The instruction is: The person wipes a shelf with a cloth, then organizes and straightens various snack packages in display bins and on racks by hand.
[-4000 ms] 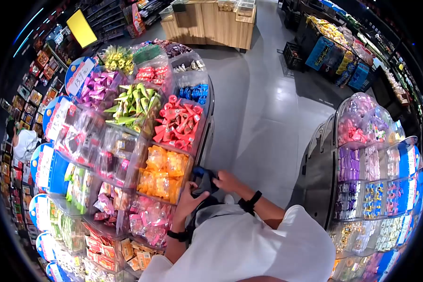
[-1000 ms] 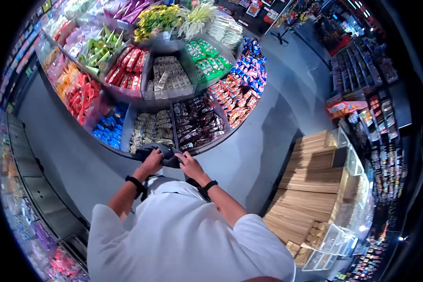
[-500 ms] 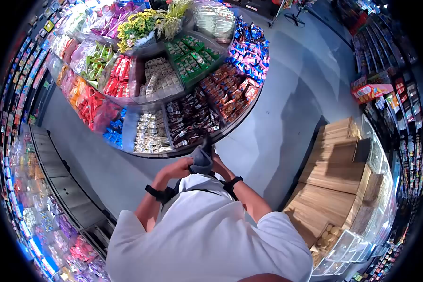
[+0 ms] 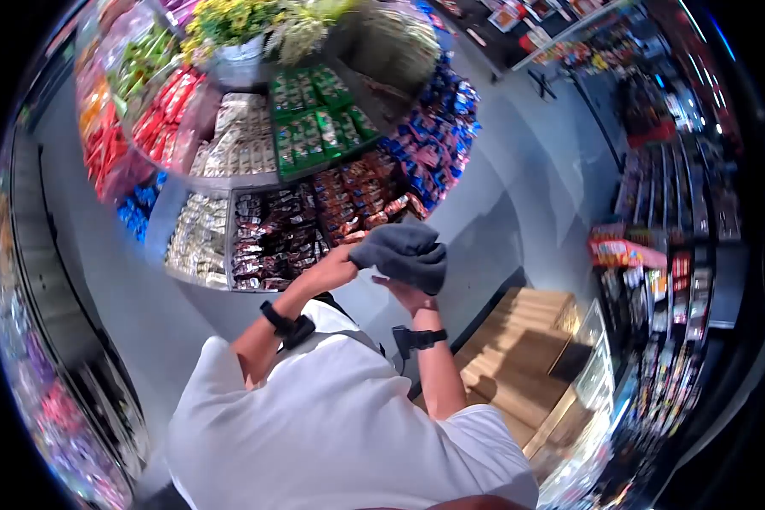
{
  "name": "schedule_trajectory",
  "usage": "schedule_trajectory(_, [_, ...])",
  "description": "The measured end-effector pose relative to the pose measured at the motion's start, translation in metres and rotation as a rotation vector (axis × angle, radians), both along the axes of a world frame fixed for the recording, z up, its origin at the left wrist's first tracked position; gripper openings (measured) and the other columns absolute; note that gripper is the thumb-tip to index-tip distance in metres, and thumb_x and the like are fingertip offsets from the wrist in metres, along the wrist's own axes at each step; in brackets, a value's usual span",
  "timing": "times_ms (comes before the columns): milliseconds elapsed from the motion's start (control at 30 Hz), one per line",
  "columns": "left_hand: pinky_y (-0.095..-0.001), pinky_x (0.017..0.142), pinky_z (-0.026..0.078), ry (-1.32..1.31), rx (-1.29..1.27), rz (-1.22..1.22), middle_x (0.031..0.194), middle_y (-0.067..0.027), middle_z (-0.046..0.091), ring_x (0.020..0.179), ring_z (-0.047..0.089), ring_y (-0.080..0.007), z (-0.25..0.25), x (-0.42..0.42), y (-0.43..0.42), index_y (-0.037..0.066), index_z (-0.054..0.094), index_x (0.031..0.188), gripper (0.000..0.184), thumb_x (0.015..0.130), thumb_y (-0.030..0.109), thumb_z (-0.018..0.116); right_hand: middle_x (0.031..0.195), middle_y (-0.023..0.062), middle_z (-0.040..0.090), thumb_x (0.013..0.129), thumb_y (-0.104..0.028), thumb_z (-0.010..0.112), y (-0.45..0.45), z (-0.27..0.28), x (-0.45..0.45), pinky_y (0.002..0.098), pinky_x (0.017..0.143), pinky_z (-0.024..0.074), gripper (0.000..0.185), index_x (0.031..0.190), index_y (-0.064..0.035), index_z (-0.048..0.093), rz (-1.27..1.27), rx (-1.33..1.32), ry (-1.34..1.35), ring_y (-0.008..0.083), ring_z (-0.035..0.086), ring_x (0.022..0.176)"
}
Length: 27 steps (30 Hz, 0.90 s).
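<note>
A dark grey cloth (image 4: 404, 255), bunched and folded, is held up in front of my body before the round candy display. My left hand (image 4: 335, 267) grips its left side, fingers closed on the edge. Beneath its lower right part is my right hand (image 4: 410, 294), closed against the cloth, most of its fingers hidden by the fabric. Just past my hands lie dark brown wrapped sweets (image 4: 272, 234) and orange-brown packets (image 4: 357, 195) in their compartments.
Green packets (image 4: 314, 127), white-wrapped sweets (image 4: 197, 238) and blue-and-pink sweets (image 4: 433, 140) fill other display sections, around a flower pot (image 4: 238, 59). A wooden counter (image 4: 506, 348) stands at right, stocked shelves (image 4: 654, 272) beyond. Grey cabinets (image 4: 51, 246) line the left.
My view has turned right, so the display sits further left. The cloth has been raised away from my waist and spread wider, both hands moving forward and to the right with it.
</note>
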<state>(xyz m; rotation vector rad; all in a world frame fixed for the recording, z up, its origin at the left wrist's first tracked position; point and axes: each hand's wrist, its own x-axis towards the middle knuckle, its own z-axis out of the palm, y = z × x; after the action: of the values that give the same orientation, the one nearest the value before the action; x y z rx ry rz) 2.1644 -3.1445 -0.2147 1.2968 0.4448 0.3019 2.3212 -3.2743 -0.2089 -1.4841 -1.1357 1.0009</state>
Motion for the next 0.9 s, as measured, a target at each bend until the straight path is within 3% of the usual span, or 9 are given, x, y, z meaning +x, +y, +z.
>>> schedule_trajectory(33, [-0.0234,0.059,0.039,0.151,-0.170,-0.113,0.079,0.0013,0.057,0.067,0.049,-0.0098,-0.005,0.007,0.008,0.005,0.061,0.109,0.024,0.089,0.008,0.049,0.130,0.0020,0.051,0.076,-0.006,0.079,0.012,0.017,0.012,0.0306,0.097,0.0475,0.063,0.131,-0.0109,0.050,-0.137,-0.106,0.681,0.0146,0.052,0.114])
schedule_trajectory(100, [-0.0258,0.058,0.040,0.247,-0.049,-0.131,0.079,0.0000,0.056,0.066,0.047,-0.0093,-0.008,0.037,0.011,0.005,0.057,0.115,0.030,0.088,0.011,0.045,0.126,0.0011,0.053,0.076,-0.004,0.078,0.043,0.025,0.039,0.0284,0.095,0.0480,0.059,0.128,-0.0109,0.052,-0.153,-0.162,0.820,0.0134,0.054,0.111])
schedule_trajectory(200, [-0.0323,0.090,0.046,0.049,0.244,0.078,0.113,-0.0132,0.058,0.106,0.056,-0.0192,0.015,0.067,0.024,0.006,0.048,0.130,0.043,0.087,0.011,0.052,0.097,0.0002,0.054,0.082,0.001,0.066,0.094,0.043,0.069,0.0278,0.071,0.0484,0.024,0.103,-0.0073,0.055,-0.141,0.045,0.627,0.0131,0.054,0.086])
schedule_trajectory(367, [-0.0365,0.108,0.033,-0.129,0.166,0.633,0.131,-0.0255,0.046,0.125,0.047,-0.0326,0.056,0.110,0.077,-0.001,0.019,0.145,0.074,0.083,0.009,0.059,0.076,0.0077,0.060,0.075,-0.014,0.069,0.219,0.072,0.133,0.0350,0.065,0.0463,0.015,0.084,-0.0069,0.061,0.249,0.442,-0.674,0.0236,0.059,0.072])
schedule_trajectory(500, [-0.0353,0.110,0.029,-0.093,0.585,0.840,0.134,-0.0222,0.042,0.128,0.043,-0.0313,0.087,0.144,0.124,0.001,0.031,0.143,0.074,0.074,-0.004,0.055,0.095,0.0099,0.057,0.081,-0.020,0.064,0.301,0.051,0.159,0.0381,0.079,0.0420,0.026,0.101,-0.0059,0.056,0.224,0.518,-0.596,0.0249,0.055,0.090])
schedule_trajectory(600, [-0.0464,0.109,0.032,0.105,0.992,0.991,0.132,-0.0321,0.037,0.125,0.036,-0.0517,0.070,0.177,0.156,-0.005,0.032,0.141,0.074,0.071,0.000,0.056,0.110,0.0115,0.054,0.085,-0.025,0.060,0.339,0.002,0.176,0.0405,0.089,0.0388,0.035,0.113,-0.0052,0.053,0.324,0.486,-0.521,0.0258,0.052,0.104])
schedule_trajectory(767, [-0.0464,0.106,0.034,0.453,0.755,1.072,0.130,-0.0343,0.041,0.121,0.041,-0.0493,0.058,0.216,0.146,-0.006,0.032,0.140,0.064,0.082,0.011,0.052,0.134,0.0142,0.051,0.092,-0.032,0.053,0.364,-0.054,0.202,0.0444,0.107,0.0335,0.050,0.133,-0.0039,0.048,0.529,0.559,-0.395,0.0274,0.046,0.127])
schedule_trajectory(833, [-0.0458,0.107,0.033,0.449,0.781,1.084,0.130,-0.0342,0.042,0.123,0.041,-0.0479,0.040,0.237,0.122,-0.007,0.031,0.139,0.061,0.084,0.011,0.050,0.116,0.0113,0.064,0.082,-0.033,0.062,0.354,-0.011,0.193,0.0441,0.096,0.0428,0.037,0.111,-0.0103,0.065,0.495,0.319,-0.712,0.0315,0.056,0.114])
schedule_trajectory(900, [-0.0450,0.104,0.035,0.468,0.887,1.139,0.121,-0.0348,0.047,0.119,0.044,-0.0467,0.027,0.260,0.110,-0.012,0.036,0.133,0.056,0.086,0.013,0.051,0.114,0.0126,0.065,0.082,-0.031,0.062,0.323,0.011,0.208,0.0417,0.092,0.0457,0.035,0.111,-0.0115,0.066,0.541,0.308,-0.562,0.0309,0.059,0.109])
